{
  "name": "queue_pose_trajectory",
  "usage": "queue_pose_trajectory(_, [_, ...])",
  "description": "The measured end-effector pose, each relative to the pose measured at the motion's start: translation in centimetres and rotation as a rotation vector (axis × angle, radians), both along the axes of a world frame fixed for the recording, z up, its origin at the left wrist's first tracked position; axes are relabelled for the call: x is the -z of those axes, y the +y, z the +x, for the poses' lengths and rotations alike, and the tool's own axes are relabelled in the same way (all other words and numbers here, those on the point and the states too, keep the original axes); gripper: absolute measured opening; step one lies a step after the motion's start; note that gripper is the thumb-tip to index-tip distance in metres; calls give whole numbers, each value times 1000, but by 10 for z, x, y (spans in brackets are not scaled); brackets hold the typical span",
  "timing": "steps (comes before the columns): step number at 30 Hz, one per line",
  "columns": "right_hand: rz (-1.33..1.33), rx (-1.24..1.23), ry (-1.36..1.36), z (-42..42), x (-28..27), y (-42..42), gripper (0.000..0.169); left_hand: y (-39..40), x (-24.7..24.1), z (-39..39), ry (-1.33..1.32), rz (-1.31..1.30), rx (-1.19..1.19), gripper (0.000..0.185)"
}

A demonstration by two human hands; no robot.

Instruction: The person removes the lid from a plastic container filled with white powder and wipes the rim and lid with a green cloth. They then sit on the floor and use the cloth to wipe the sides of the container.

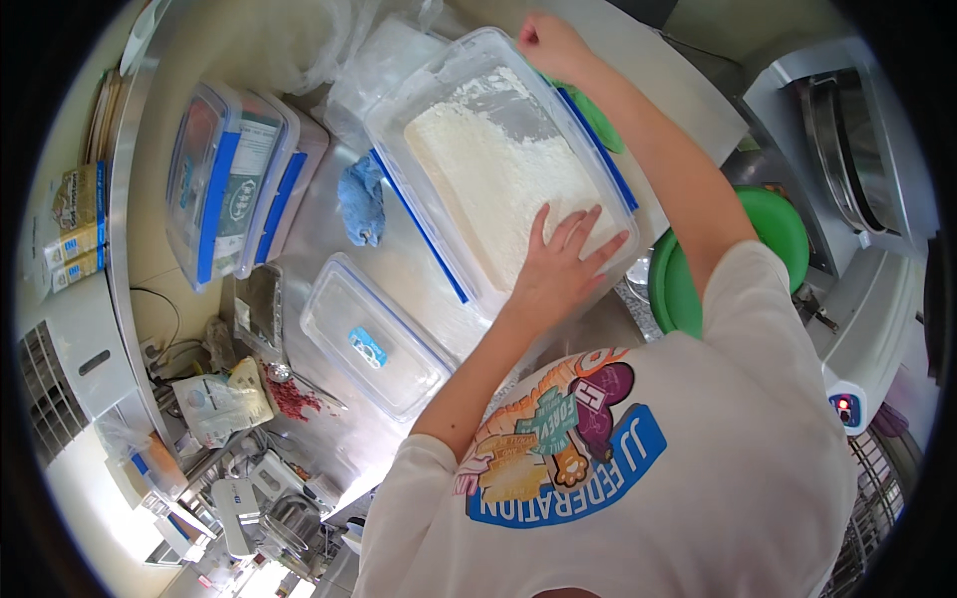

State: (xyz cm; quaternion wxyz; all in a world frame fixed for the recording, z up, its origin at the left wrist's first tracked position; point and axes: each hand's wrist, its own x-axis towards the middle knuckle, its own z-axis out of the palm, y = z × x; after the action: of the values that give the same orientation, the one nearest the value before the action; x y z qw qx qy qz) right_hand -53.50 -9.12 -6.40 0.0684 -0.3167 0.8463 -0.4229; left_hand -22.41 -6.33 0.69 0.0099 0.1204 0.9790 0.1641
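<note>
My left hand (561, 261) is spread, palm down, over the near end of a clear plastic storage box (478, 295). Its fingers reach above the white flour-like powder (508, 172); whether they touch it cannot be told. The powder lies thick at the near end, thinner at the far end, where grey bottom shows. Blue latches (598, 149) hang along the box's long sides. By the far right corner is my right hand (553, 45), its fingers curled; anything within them is hidden. Under my right forearm, bright green material (594, 116) shows beside the box.
A clear lid (381, 336) lies left of the box. Beyond it are a blue cloth (362, 200) and latched boxes (224, 187) on end. Dark red bits (291, 392) are scattered near an opened packet (223, 402). Green basins (770, 232) stand right, near a white machine (871, 321).
</note>
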Motion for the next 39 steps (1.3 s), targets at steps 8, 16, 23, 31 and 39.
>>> queue_pose_trajectory(8, [-24,86,-285,158,-48,171,10,2,10,1,42,85,-39,89])
queue_pose_trajectory(16, [-298,618,-301,238,-26,184,12,4,22,3,107,112,-73,91])
queue_pose_trajectory(23, [-470,817,-472,278,-16,153,14,9,63,-27,81,248,-217,67])
queue_pose_trajectory(31, [-561,740,-706,289,-20,156,12,-5,34,-31,281,568,-371,42])
queue_pose_trajectory(39, [-715,566,-529,222,-24,156,14,-18,19,44,265,-18,-132,34])
